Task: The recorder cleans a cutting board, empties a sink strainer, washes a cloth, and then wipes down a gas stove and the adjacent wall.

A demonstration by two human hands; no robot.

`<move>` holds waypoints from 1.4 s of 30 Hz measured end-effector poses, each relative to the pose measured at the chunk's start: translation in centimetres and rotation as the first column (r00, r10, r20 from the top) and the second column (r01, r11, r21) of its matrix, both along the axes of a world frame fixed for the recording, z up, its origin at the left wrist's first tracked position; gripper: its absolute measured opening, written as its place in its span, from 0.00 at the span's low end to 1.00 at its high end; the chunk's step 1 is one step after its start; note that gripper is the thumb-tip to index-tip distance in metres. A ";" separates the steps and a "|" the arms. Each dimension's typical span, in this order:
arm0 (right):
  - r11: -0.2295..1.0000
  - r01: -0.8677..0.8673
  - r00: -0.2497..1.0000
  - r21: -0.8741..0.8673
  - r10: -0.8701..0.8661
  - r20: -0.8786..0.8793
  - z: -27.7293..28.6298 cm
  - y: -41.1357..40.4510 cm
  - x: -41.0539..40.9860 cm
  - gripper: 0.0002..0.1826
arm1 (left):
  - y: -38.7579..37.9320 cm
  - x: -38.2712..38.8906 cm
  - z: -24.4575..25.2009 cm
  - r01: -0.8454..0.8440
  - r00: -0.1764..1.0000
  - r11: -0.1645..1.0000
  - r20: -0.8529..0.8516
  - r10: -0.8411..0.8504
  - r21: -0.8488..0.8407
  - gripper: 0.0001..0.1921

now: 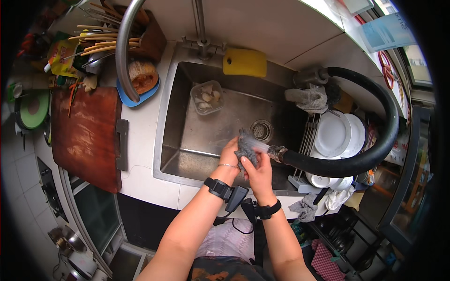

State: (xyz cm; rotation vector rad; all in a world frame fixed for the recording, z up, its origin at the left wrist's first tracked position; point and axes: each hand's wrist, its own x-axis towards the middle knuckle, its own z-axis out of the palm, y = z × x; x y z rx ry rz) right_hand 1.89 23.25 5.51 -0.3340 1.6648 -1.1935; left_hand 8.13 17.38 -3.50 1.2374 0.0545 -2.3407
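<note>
Both hands are over the stainless steel sink (204, 130), gripping one wet grey cloth (247, 150) between them. My left hand (230, 157) holds the cloth's left side. On its right side, my right hand (259, 169) grips it with thumb and fingers. Water runs onto the cloth from the end of a black flexible faucet hose (316, 165). Behind the hands is the round drain strainer (261, 130). A clear plastic container (207, 97) with several pale pieces, apparently garlic, sits on the sink floor at the back left.
Left of the sink lie a wooden cutting board (86, 137) and a cut pumpkin (143, 75) on a blue tray (130, 101). A curved metal spout (123, 45) overhangs there. A yellow sponge (245, 62) rests on the back rim. White plates (333, 134) stand in a rack at right, near another grey cloth (305, 208).
</note>
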 end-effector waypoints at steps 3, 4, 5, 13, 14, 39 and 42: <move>0.977 -0.212 0.848 -0.016 0.176 -0.499 -2.4 0.1 -0.6 0.15 | 0.1 -0.7 1.5 0.056 0.986 0.993 0.164 -0.038 -0.109 0.15; 0.975 -0.217 0.825 -0.042 0.160 -0.542 -2.6 -0.3 -0.7 0.15 | 0.2 -0.9 1.8 0.100 0.957 0.983 0.284 -0.052 -0.157 0.15; 0.975 -0.217 0.826 -0.041 0.161 -0.541 -2.7 -0.4 -0.8 0.15 | 0.4 -1.0 1.4 0.101 0.957 0.983 0.285 -0.053 -0.156 0.15; 0.916 -0.285 0.654 0.282 0.401 -0.642 -6.4 -0.5 -2.1 0.17 | 0.6 -0.4 2.5 0.477 0.772 0.845 0.575 -0.270 -0.244 0.21; 0.916 -0.281 0.650 0.287 0.401 -0.646 -8.3 0.3 -2.9 0.17 | 0.7 -0.4 2.6 0.477 0.776 0.844 0.569 -0.273 -0.245 0.21; 0.957 -0.276 0.770 0.088 0.275 -0.575 -2.6 -0.4 -0.1 0.14 | 1.2 1.3 2.0 0.105 0.946 0.983 0.319 -0.053 -0.148 0.16; 0.891 -0.221 0.816 0.398 0.392 -0.425 -3.2 -0.6 -1.6 0.19 | 0.3 0.0 5.7 0.307 0.863 0.943 0.454 -0.220 -0.126 0.18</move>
